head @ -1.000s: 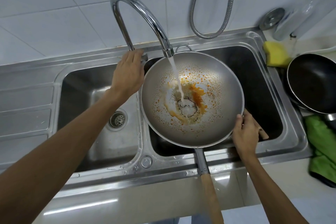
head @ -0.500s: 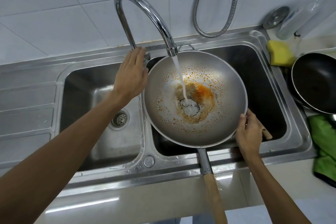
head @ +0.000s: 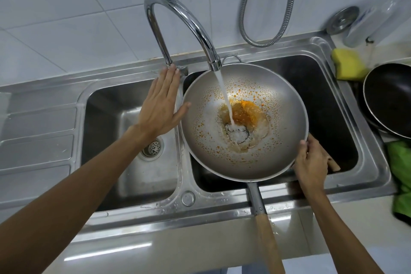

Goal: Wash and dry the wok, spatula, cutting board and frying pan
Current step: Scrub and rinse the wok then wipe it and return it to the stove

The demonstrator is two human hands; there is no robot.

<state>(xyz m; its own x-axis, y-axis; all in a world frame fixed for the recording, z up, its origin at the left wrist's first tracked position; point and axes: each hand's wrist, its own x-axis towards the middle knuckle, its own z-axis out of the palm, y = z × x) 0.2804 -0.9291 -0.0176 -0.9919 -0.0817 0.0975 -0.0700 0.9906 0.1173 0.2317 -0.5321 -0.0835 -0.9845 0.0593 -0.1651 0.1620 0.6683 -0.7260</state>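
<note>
Stainless double sink [head: 369, 162] carries the wok [head: 262, 140] over its right basin, wooden handle past the front edge, tap water striking orange residue inside. Black frying pan [head: 391, 100] sits off the sink's right edge. Left hand [head: 161, 107] flat, fingers spread below the tap lever; right hand [head: 311, 160] clasps the wok's near-right rim.

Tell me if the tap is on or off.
On. A stream runs from the tap spout into the wok, foaming white at its bottom beside orange residue.
</note>
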